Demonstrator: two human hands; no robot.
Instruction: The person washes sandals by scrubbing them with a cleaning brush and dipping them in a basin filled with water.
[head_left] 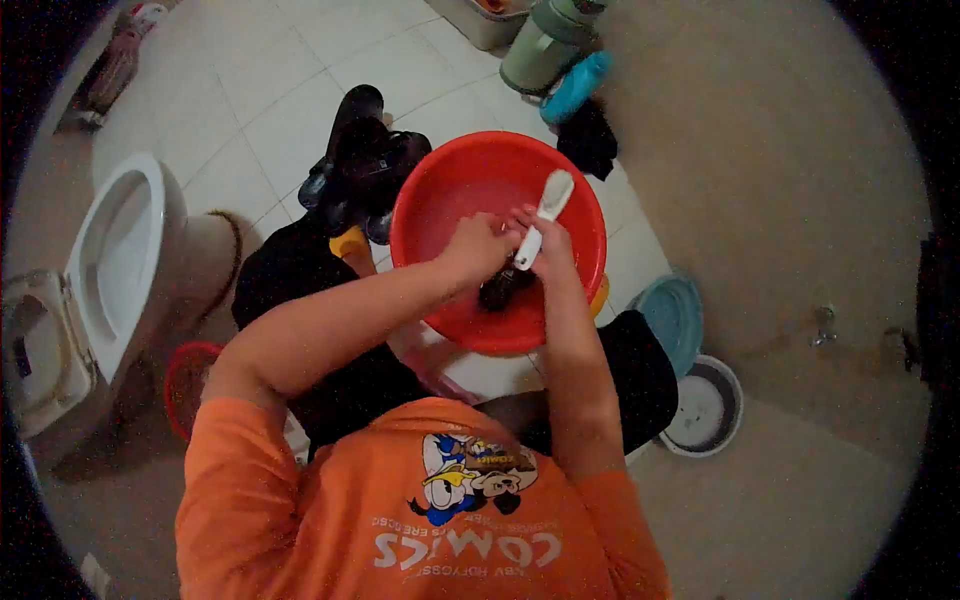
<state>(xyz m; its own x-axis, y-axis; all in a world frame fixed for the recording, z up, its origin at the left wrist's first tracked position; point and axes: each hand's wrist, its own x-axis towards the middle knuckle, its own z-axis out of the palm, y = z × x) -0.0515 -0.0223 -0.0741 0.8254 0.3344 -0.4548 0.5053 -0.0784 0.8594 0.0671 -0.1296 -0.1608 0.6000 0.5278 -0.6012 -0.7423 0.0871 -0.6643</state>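
Observation:
A red basin (pixel 420 190) stands on the floor between my knees, with cloudy water in it. My right hand (pixel 548 248) is closed around a white scrub brush (pixel 550 205), its pale bristle end pointing up and away from me. Beside it, over the middle of the basin, my left hand (pixel 482 245) has its fingers curled, close to the right fingers. Under both hands hangs a dark, shiny item (pixel 503 288); its kind is not clear. The left fingers seem to grip its upper part, which is partly hidden.
Dark shoes (pixel 365 155) lie left of the basin. A toilet (pixel 130 250) stands at the left. A green thermos (pixel 545 50) and a blue item (pixel 577 85) are at the back. Further basins (pixel 672 315) stand by the right wall near a tap (pixel 823 325).

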